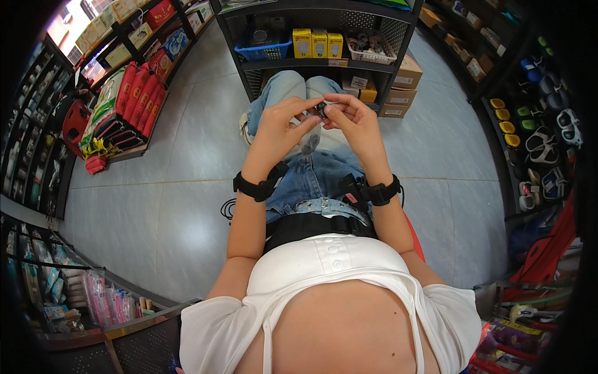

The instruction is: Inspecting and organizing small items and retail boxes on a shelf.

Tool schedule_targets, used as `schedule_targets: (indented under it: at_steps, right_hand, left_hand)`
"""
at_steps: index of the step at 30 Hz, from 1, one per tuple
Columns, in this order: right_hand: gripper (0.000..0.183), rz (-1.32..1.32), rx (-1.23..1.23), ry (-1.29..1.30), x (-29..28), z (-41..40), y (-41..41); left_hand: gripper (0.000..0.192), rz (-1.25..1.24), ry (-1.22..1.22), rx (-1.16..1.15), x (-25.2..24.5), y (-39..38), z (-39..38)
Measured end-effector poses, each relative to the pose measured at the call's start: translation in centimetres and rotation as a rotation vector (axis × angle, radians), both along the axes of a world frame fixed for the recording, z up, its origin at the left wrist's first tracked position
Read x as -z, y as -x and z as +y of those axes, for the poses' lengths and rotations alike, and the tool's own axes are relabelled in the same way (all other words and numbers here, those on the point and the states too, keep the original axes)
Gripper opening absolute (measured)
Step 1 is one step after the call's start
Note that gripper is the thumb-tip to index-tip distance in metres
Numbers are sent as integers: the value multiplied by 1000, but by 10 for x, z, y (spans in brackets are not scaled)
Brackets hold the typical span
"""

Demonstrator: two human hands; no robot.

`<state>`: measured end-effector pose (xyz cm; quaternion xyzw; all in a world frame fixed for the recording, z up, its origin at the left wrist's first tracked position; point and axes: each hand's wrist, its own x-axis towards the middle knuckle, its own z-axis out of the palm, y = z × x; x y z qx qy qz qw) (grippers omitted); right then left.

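Note:
Above my lap, my two hands meet at a small round black item (321,110), its kind too small to tell. My right hand (353,114) pinches this item between thumb and fingers. My left hand (286,119) closes its thumb and fingertips on the upper part of a small clear plastic bag (309,141). The bag hangs below the fingers with dark pieces in it. Exactly where the bag's mouth lies is hidden by the fingers. Both wrists wear black straps.
Ahead stands a black metal shelf (317,64) with a blue basket (264,50), yellow bulb boxes (319,44) and a white basket (372,55). Cardboard boxes (401,93) are stacked beside it. Red packages (140,96) lie to the left; goggles (542,145) hang at right.

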<state>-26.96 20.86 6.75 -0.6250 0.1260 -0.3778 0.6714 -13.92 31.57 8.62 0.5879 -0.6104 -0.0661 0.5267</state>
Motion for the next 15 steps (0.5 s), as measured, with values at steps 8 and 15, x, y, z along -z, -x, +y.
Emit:
schedule_targets:
  at_steps: [8, 15]
  right_hand:
    - [24, 41, -6, 7, 1, -3, 2]
    - [28, 38, -17, -3, -2, -2, 4]
  left_hand:
    - [24, 149, -47, 28, -6, 3, 4]
    - [24, 30, 2, -54, -2, 1, 1]
